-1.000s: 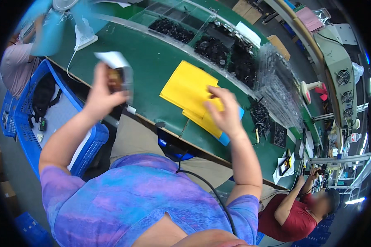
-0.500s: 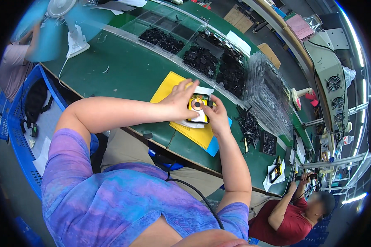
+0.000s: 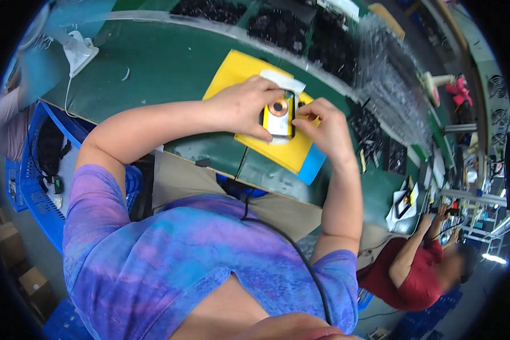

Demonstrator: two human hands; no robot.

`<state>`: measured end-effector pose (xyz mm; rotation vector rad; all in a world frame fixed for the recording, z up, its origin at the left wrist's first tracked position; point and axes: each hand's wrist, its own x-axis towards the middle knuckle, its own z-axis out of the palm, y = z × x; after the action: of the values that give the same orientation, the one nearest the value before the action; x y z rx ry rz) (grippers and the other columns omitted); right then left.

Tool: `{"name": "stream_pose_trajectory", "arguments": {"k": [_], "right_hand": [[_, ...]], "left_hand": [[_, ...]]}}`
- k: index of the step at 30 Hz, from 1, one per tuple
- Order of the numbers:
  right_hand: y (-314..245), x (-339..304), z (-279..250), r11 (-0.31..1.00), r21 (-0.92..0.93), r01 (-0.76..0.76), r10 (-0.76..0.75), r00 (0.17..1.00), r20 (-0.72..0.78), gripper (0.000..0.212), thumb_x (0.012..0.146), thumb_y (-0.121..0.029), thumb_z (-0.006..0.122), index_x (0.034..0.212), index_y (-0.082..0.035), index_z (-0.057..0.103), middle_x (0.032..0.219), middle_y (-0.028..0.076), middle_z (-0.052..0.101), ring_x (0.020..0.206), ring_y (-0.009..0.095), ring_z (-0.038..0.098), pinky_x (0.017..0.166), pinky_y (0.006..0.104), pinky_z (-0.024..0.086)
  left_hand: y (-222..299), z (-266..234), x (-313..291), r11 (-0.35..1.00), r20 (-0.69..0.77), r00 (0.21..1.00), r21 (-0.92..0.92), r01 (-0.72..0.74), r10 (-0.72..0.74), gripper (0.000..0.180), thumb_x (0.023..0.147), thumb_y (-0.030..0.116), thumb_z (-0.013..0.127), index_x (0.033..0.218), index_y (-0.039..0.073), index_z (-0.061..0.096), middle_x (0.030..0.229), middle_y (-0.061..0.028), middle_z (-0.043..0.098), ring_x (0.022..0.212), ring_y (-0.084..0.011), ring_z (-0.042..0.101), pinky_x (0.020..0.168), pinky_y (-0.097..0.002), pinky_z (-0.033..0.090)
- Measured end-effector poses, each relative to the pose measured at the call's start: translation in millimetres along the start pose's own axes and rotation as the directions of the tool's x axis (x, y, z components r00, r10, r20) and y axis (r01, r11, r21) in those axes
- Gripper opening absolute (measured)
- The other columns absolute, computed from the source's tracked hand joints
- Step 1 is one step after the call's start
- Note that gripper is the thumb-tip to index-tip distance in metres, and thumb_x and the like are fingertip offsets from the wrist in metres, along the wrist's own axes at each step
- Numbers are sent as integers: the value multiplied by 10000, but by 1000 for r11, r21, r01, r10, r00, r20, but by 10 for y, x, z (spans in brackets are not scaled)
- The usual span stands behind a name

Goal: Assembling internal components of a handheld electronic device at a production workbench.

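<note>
A small flat electronic device (image 3: 278, 120) with a black frame, a round copper coil and a yellow and white inside lies over white paper (image 3: 286, 78) on a yellow sheet (image 3: 224, 77). My left hand (image 3: 245, 106) grips it along its left side, thumb at the lower edge and fingers at the upper one. At its right edge is my right hand (image 3: 326, 126), thumb and forefinger pinched together; what they hold, if anything, is too small to make out. A blue sheet (image 3: 314, 165) sticks out beneath the yellow one.
Trays of black parts (image 3: 277, 25) line the back of the green table (image 3: 153, 68). Stacked clear trays (image 3: 391, 82) and loose black strips (image 3: 367, 133) lie to the right. A white fan base (image 3: 79, 52) stands far left. A co-worker in red (image 3: 405, 272) sits at right.
My right thumb has come off the coil, and that hand now pinches at the device's right edge. My left hand stays on the device. The whole view has shifted.
</note>
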<state>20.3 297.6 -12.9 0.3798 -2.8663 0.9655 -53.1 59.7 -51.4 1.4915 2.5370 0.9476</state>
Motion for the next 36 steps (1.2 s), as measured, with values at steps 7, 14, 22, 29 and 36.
{"name": "stream_pose_trajectory", "arguments": {"k": [7,14,22,29,36], "right_hand": [[37,-38,27,992,-76,100,-92,990,103,257,714,-96,819,945,-48,717,944,95,660,908,301,653,811,413,535],[34,-77,72,987,-124,102,-100,995,21,326,696,-138,843,986,-61,716,1045,83,669,987,299,652,893,424,520],[-7,-129,71,944,-224,241,-213,967,141,441,682,-178,849,1079,-84,684,1125,82,661,1059,294,635,924,425,500],[-128,-63,-45,934,-240,265,-212,951,224,411,698,-217,844,1062,-108,686,1106,63,648,1054,278,617,922,421,490],[-185,-95,-26,946,-216,242,-195,957,215,624,624,-310,894,1170,-135,649,1186,53,626,1128,302,589,975,428,465]], "left_hand": [[-85,93,-39,999,0,1000,-35,-28,28,965,658,304,906,1473,48,457,1462,-164,449,1366,-362,426,1125,-438,416],[-28,152,-62,999,-18,1000,27,-23,24,1002,656,288,899,1498,59,406,1519,-167,395,1385,-361,402,1138,-449,403],[-193,20,72,983,-12,997,-169,78,-81,991,688,331,886,1500,32,402,1350,-204,572,1229,-372,541,1070,-444,434],[-100,16,7,989,69,987,-34,-143,145,1079,599,403,930,1482,41,426,1455,-173,498,1314,-371,484,1116,-448,407],[-61,85,7,979,-53,978,-24,-202,200,954,674,385,857,1446,10,441,1333,-198,572,1205,-378,557,1046,-449,459]]}}
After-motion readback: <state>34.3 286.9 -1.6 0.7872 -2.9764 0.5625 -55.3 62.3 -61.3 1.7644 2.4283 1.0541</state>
